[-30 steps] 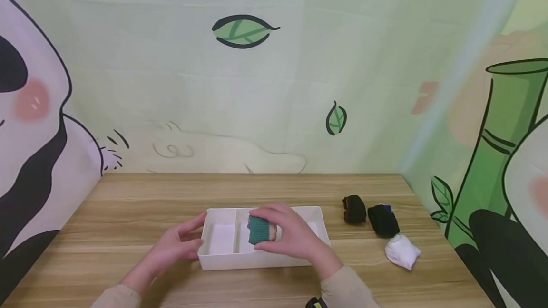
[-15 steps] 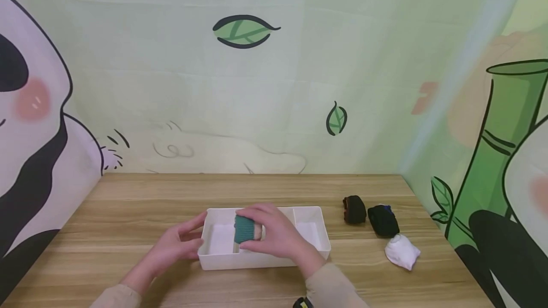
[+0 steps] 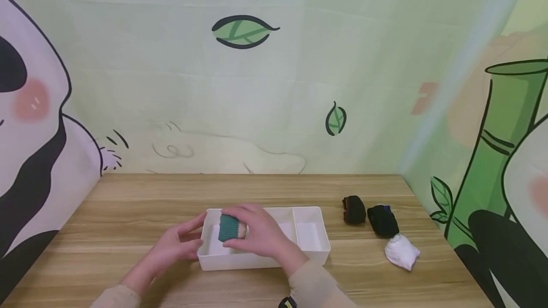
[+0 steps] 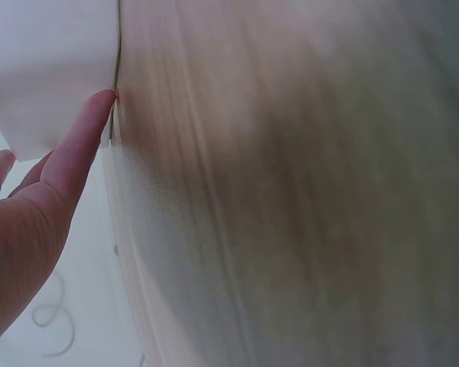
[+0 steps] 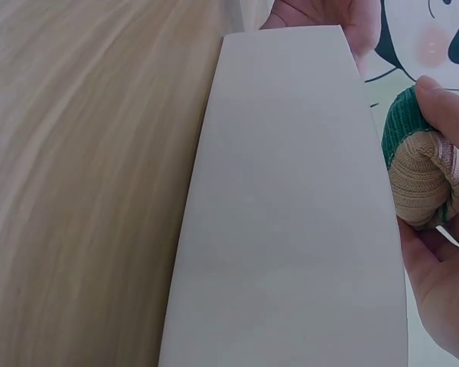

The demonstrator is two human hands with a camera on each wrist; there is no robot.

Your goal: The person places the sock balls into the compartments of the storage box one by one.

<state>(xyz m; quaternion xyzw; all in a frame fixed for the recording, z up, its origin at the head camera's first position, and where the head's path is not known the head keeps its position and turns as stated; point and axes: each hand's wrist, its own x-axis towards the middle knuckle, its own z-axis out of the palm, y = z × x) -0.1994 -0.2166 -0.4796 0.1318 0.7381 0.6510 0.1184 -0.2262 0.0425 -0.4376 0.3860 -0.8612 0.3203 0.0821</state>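
Gripping with the right hand (image 3: 259,233) a rolled sock (image 3: 228,228), with the thumb on its near side and the fingers on its far side. Holding it above the left part of the white tray (image 3: 239,262); in the right wrist view, visible beyond the upper rim. Pointing with the green ribbed part to the left and with the beige part to the right, toward the palm. Running with the longer axis roughly from left to right, along the length of the tray, though only a little longer than wide. Resting the left hand (image 3: 173,242), with fingers nearly straight, against the left end of the tray.

To be seen on the table (image 3: 141,203), of light brown wood grain: at right a black bundle (image 3: 354,209), then a second black bundle (image 3: 382,221) with some blue, and nearest a white bundle (image 3: 402,252). To be seen behind: a pale green backdrop (image 3: 364,46) with leaves, a panda at left and a bamboo stalk (image 3: 509,108) at right.
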